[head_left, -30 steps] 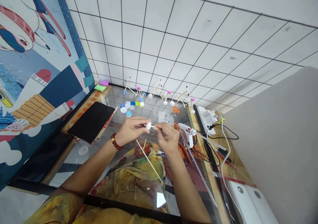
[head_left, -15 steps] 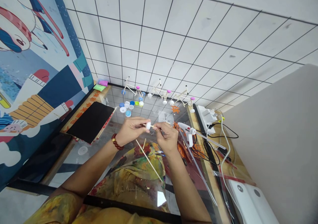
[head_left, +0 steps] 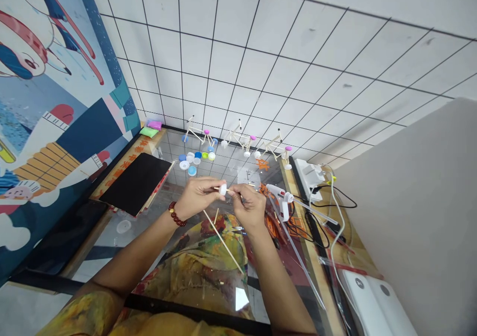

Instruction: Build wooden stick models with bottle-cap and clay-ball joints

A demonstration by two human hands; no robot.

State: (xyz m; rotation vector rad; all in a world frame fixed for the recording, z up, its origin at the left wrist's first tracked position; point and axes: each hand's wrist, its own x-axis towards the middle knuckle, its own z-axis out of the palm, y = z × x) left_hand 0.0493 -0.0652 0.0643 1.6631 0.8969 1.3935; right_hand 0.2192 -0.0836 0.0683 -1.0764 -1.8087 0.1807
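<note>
Between thumb and fingers, my left hand (head_left: 199, 195) pinches a white bottle cap (head_left: 222, 189) on its edge. A thin wooden stick (head_left: 228, 191) passes at the cap's middle, and my right hand (head_left: 249, 204) grips its right end. Both hands are raised over the glass table, close together. Below them a long wooden stick (head_left: 224, 243) and a short piece (head_left: 216, 215) lie on the glass. Several loose caps, among them a light blue one (head_left: 192, 170), lie beyond my left hand.
Three stick models with caps, one (head_left: 278, 147) at the right, stand by the tiled wall. A white glue gun (head_left: 279, 197), cables and a power strip (head_left: 307, 177) are on the right. A black board (head_left: 137, 183) lies left. Pliers (head_left: 238, 228) lie near my right wrist.
Both hands hold the cap and stick almost as before. My right hand has shifted very slightly to the left.
</note>
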